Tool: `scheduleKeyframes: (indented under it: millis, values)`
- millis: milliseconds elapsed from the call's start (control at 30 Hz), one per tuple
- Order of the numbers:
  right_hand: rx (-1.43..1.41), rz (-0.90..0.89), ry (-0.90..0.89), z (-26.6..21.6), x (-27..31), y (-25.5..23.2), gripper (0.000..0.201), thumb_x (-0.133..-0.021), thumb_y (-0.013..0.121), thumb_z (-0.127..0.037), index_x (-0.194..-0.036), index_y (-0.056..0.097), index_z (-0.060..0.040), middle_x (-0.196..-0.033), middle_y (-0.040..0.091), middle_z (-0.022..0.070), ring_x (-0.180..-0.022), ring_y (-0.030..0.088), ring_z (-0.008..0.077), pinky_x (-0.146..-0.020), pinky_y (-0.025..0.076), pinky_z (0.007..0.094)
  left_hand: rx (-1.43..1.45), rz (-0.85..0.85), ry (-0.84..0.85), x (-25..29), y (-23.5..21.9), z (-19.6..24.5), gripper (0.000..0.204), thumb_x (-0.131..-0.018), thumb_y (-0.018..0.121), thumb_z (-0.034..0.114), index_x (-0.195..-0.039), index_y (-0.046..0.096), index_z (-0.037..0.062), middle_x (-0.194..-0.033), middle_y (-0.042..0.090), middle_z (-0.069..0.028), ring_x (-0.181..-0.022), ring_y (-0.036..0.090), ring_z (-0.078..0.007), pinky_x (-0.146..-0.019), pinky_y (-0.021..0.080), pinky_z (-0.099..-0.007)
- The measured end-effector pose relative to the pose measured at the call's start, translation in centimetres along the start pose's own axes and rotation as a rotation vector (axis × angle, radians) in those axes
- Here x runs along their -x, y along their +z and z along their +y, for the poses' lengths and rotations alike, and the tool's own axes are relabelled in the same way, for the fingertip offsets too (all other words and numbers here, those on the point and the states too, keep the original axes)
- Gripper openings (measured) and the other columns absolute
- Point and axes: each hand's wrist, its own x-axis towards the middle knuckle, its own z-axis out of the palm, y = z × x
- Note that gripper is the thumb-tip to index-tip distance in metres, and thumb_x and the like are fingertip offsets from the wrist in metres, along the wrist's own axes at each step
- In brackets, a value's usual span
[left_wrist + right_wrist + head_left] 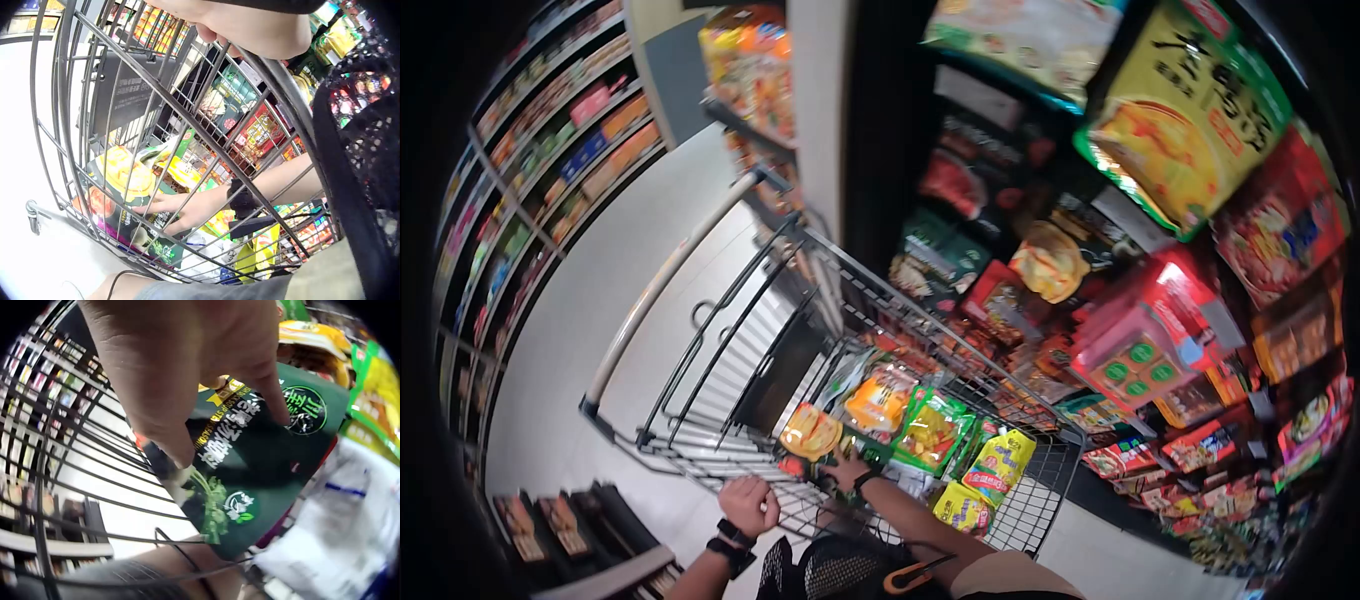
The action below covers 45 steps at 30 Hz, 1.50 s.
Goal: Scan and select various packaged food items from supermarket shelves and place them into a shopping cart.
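Observation:
My right hand [847,470] reaches down into the shopping cart [1050,480], wearing a black wristband. Its fingers spread over a dark green soup seasoning packet [262,469], fingertips touching the printed face. The packet lies on the cart's wire floor, with a yellow food picture and a leafy green sprig printed on it. Outside the near side of the cart, my left hand [748,505] hovers by the upper rail [281,81] with fingers loosely curled and nothing in them. Beside the packet lie an orange-yellow bag [882,400], a green-edged bag [935,430] and a white bag [331,519].
Yellow pouches [1000,465] lie at one end of the cart. A shelf of hanging food bags [1180,130] stands close along its far side. The cart's handle [670,270] points toward the aisle floor [580,310]. More shelves [550,140] stand across the aisle, and a low rack [580,540] is near.

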Motion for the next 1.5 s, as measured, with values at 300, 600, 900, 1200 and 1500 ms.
scheduleKeyframes:
  millis: [300, 600, 900, 1200, 1500]
  values:
    - [-0.528, 0.180, -0.174, 4.4, 2.4, -7.3, 0.032, -0.080, 0.057, -0.019, -0.110, 0.061, -0.0067, -0.105, 0.062, 0.0154, -0.097, 0.059, 0.0299, -0.084, 0.047, 0.0376, 0.013, -0.022, -0.059, 0.0, -0.8, 0.4, 0.010, -0.066, 0.055, 0.009, -0.058, 0.049, 0.0072, -0.055, 0.047, -0.0080, -0.052, 0.047, -0.0282, -0.049, 0.034, -0.0381]
    - [-1.268, 0.837, -0.269, 14.3, 22.8, -15.5, 0.028, -0.089, 0.056, -0.016, -0.114, 0.056, -0.0017, -0.106, 0.063, 0.0073, -0.095, 0.060, 0.0138, -0.080, 0.048, 0.0261, 0.013, -0.006, -0.052, -0.4, -0.1, -0.3, 0.015, -0.073, 0.052, 0.009, -0.060, 0.047, 0.0045, -0.056, 0.046, -0.0119, -0.053, 0.046, -0.0324, -0.051, 0.032, -0.0417]
    - [-1.540, 1.604, 0.004, 18.3, 35.6, -15.2, 0.021, -0.088, 0.050, -0.007, -0.108, 0.055, -0.0007, -0.103, 0.063, 0.0114, -0.089, 0.063, 0.0184, -0.071, 0.052, 0.0270, -0.010, 0.205, -0.097, 0.5, 0.4, -0.7, 0.014, -0.073, 0.051, 0.008, -0.060, 0.048, 0.0071, -0.057, 0.047, -0.0093, -0.055, 0.047, -0.0299, -0.052, 0.032, -0.0403]
    - [-1.004, 2.491, 0.261, 25.2, 37.6, -18.7, 0.032, -0.084, 0.061, -0.005, -0.112, 0.047, 0.0003, -0.106, 0.054, 0.0088, -0.096, 0.053, 0.0162, -0.086, 0.042, 0.0292, 0.009, 0.243, -0.061, 0.7, 1.2, -0.8, 0.017, -0.073, 0.053, 0.009, -0.059, 0.043, 0.0068, -0.055, 0.043, -0.0092, -0.053, 0.045, -0.0294, -0.051, 0.031, -0.0393]
    - [-1.094, 1.842, -0.116, 15.3, 30.4, -24.8, 0.015, -0.085, 0.062, -0.008, -0.097, 0.055, -0.0028, -0.085, 0.060, 0.0051, -0.075, 0.059, 0.0094, -0.057, 0.050, 0.0219, 0.007, 0.148, -0.116, 0.8, 0.3, 0.3, 0.017, -0.073, 0.055, 0.010, -0.059, 0.046, 0.0078, -0.054, 0.046, -0.0080, -0.051, 0.046, -0.0287, -0.050, 0.034, -0.0389]
